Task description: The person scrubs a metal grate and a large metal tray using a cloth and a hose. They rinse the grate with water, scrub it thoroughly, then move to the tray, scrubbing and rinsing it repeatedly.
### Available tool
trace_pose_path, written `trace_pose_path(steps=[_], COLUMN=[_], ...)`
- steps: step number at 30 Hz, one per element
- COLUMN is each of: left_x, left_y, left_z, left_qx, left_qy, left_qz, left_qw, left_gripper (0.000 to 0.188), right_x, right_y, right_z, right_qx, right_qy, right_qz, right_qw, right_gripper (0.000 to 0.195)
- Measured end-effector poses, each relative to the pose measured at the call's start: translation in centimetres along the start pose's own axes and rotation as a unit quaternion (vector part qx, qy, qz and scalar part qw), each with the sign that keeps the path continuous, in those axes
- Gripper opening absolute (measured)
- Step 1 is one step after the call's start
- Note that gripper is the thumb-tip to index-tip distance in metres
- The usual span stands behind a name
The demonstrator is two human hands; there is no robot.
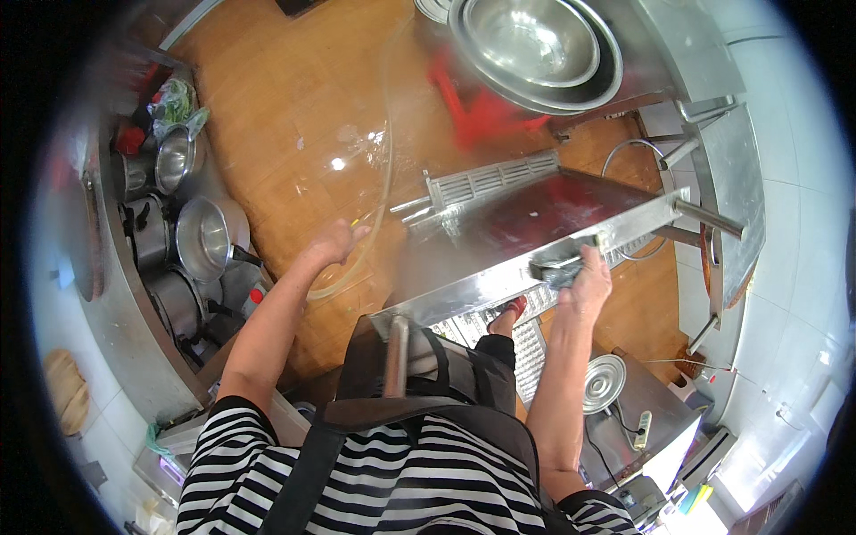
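My right hand [588,284] grips a dark grey scrubbing pad [560,273], pressed against the near rim of a stainless-steel table frame [481,281]. Tubular legs [396,358] stick out from the frame's corners, and its broad inner surface [508,217] looks wet. Left of the frame, my left hand [334,242] is closed with a small yellow tip showing at the fingers. It appears to hold the end of a clear hose [386,154], which loops down beside the hand; the grip itself is partly hidden.
Nested steel basins [535,43] stand above a red plastic stool [468,107]. Pots [204,237] crowd a low shelf at left. Metal grating [491,177] lies beyond the frame, with perforated metal panels [531,354] below. A power strip [643,430] rests on the right-hand counter. The tiled floor [301,100] is wet.
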State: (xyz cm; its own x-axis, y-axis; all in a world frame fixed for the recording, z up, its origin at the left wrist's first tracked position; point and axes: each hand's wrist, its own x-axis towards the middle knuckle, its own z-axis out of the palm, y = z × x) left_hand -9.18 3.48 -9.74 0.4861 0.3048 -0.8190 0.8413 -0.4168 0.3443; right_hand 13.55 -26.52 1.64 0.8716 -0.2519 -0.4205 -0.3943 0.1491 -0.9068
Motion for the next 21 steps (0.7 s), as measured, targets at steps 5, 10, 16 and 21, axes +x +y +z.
trace_pose_path(steps=[5, 10, 16, 21], left_x=[0.6, 0.5, 2.0, 2.3], left_y=[-0.6, -0.3, 1.5, 6.3], left_z=[-0.6, -1.7, -2.3, -3.1], left_qx=[0.055, 0.09, 0.099, 0.114], left_qy=[0.03, 0.078, 0.099, 0.127], left_qz=[-0.009, -0.004, 0.025, 0.014], left_qw=[0.998, 0.993, 0.99, 0.985], left_gripper=[0.056, 0.055, 0.053, 0.056], right_x=[4.4, 7.5, 10.6, 11.6], right_y=[-1.3, -1.8, -1.5, 0.8], right_z=[-1.3, -1.9, -4.3, -6.7], right_qx=[-0.014, 0.005, 0.104, 0.143], right_qy=[0.042, 0.089, 0.107, 0.155], right_qz=[0.046, 0.075, 0.066, 0.105], right_qw=[0.998, 0.993, 0.987, 0.972], right_gripper=[0.011, 0.019, 0.025, 0.031])
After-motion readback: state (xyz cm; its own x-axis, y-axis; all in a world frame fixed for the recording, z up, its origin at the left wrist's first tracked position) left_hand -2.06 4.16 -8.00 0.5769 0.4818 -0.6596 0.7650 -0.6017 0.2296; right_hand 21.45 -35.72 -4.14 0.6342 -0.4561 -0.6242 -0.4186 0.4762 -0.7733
